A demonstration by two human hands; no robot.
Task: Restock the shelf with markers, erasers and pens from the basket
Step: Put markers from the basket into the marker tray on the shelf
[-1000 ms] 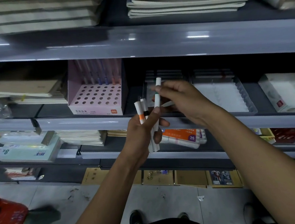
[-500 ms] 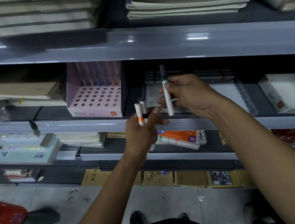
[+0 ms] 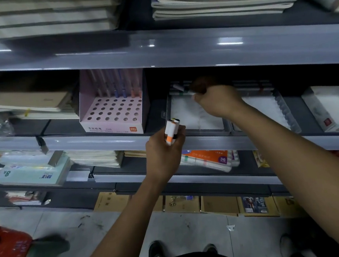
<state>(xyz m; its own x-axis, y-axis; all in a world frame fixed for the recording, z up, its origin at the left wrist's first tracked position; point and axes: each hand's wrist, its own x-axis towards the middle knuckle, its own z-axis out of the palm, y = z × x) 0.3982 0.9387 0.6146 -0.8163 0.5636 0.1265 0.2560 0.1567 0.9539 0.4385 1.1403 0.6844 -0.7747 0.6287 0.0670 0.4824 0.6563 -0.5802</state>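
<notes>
My left hand [image 3: 164,151] grips a small bundle of white markers [image 3: 172,131], one with an orange band, in front of the middle shelf's edge. My right hand [image 3: 216,99] reaches deep into a clear plastic tray [image 3: 196,116] on the middle shelf. Its fingers curl round a white marker with a green band [image 3: 183,92], which lies sideways at the tray's back. The fingertips there are in shadow. The red basket [image 3: 8,252] sits on the floor at the lower left.
A pink pen display box [image 3: 112,112] with holes stands left of the tray. A second clear tray [image 3: 268,108] and a white box [image 3: 333,109] lie to the right. A boxed marker set [image 3: 207,158] lies on the lower shelf. Notebooks are stacked above.
My right hand has carried the green-banded marker from in front of the shelf to the back of the clear tray, turning it sideways. My left hand has lowered a little with its bundle.
</notes>
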